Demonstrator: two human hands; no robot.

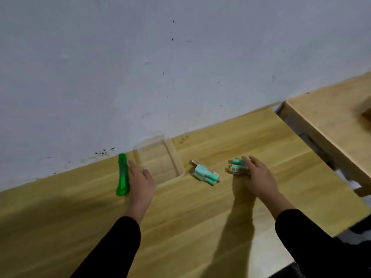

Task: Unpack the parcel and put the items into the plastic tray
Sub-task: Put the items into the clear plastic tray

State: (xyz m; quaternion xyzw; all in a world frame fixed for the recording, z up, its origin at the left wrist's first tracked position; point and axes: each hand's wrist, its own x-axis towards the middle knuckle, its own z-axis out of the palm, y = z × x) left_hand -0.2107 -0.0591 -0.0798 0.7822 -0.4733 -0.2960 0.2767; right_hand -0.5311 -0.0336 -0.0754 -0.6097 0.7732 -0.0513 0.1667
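A clear plastic tray [176, 157] stands on the wooden table near the wall, with nothing visible inside it. My left hand [140, 181] rests flat on the table at the tray's near left corner, beside a green utility knife [122, 174]. One pack of mint-green tubes [205, 173] lies on the table just right of the tray. My right hand [259, 175] lies over a second pack of mint-green tubes [237, 166], fingers stretched across it. Whether the fingers curl round that pack is unclear.
A grey wall runs along the table's far edge. A second wooden table [331, 117] stands to the right, across a narrow gap, with a brown object [366, 115] at the frame edge. Bare tabletop [180, 227] stretches towards me.
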